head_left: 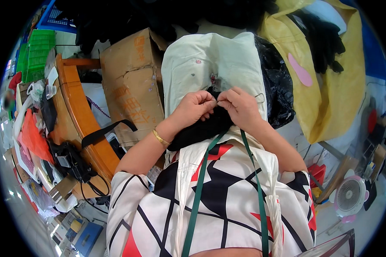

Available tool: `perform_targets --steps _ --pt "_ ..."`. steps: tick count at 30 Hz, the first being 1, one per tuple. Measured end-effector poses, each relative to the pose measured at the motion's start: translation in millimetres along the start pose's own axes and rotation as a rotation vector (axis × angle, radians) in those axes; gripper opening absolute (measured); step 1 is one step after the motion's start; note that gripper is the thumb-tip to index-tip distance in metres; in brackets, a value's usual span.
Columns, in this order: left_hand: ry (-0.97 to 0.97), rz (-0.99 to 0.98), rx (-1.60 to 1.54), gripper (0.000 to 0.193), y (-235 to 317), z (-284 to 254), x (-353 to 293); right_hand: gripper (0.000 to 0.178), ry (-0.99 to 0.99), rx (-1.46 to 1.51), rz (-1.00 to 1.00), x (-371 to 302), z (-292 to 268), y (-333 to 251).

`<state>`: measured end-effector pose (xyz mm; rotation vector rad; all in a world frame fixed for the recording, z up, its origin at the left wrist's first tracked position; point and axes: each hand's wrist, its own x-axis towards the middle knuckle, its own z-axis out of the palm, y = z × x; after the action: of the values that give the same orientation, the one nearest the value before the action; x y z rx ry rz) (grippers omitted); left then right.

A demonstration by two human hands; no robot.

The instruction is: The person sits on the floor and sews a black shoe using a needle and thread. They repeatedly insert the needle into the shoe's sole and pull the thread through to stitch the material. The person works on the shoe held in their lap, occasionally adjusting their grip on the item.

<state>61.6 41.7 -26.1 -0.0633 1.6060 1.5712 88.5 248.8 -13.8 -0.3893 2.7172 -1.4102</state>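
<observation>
Both hands meet over my lap, above a dark heap of black cloth (pixel 201 131). My left hand (pixel 196 106) is closed, with thumb and forefinger pinched and the other fingers curled against the black cloth. From the right, my right hand (pixel 239 107) comes in, closed in a pinch whose tips nearly touch the left ones. Whatever lies between the fingertips is too small to make out. Under and beyond them spreads a white cloth (pixel 238 55) with a few small stains. A thin wire loop (pixel 260 98) shows on it beside my right hand.
A worn cardboard box (pixel 131 81) stands to the left, next to an orange wooden frame (pixel 79 103) with a black strap. On the right are a black plastic bag (pixel 278 85) and a yellow sack (pixel 330 103) with black pieces and a pink sole-shaped piece (pixel 300 70). A fan (pixel 349 193) stands lower right.
</observation>
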Motion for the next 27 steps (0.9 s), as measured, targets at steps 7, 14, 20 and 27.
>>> perform_targets --steps 7,14,20,27 --pt "0.101 0.148 0.205 0.015 1.6 8.7 -3.7 0.012 -0.012 0.876 0.487 3.5 -22.6 0.2" --pt "0.144 0.318 0.42 0.015 9.2 9.9 -8.5 0.011 0.942 1.444 0.26 -40.0 -194.7 113.9" --pt "0.215 0.519 0.652 0.011 10.0 14.9 -6.1 0.023 1.299 1.176 0.268 -79.5 -228.6 143.5" --pt "0.32 0.736 1.038 0.01 13.2 18.2 -5.3 0.02 1.206 1.221 0.147 -80.2 -239.3 121.2"
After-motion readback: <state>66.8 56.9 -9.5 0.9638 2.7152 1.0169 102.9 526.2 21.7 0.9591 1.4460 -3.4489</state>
